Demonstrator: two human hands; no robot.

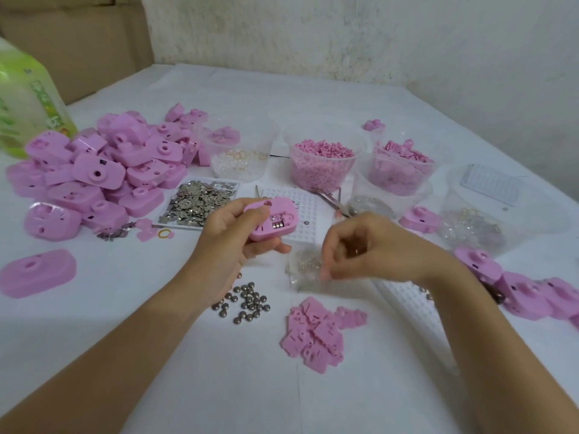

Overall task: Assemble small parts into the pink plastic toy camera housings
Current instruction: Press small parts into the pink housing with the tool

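My left hand grips a pink camera housing above the table, open side up, with small silver button cells seated inside it. My right hand hovers just right of it, fingers pinched together over a clear bag of tiny metal parts; whether a part sits between the fingertips is too small to tell. Loose button cells lie below my left hand. A heap of flat pink covers lies in front of my right hand.
A big pile of pink housings fills the left, more housings the right edge. A tray of metal contacts, tubs of pink bits, a white pegboard and a green bottle stand behind.
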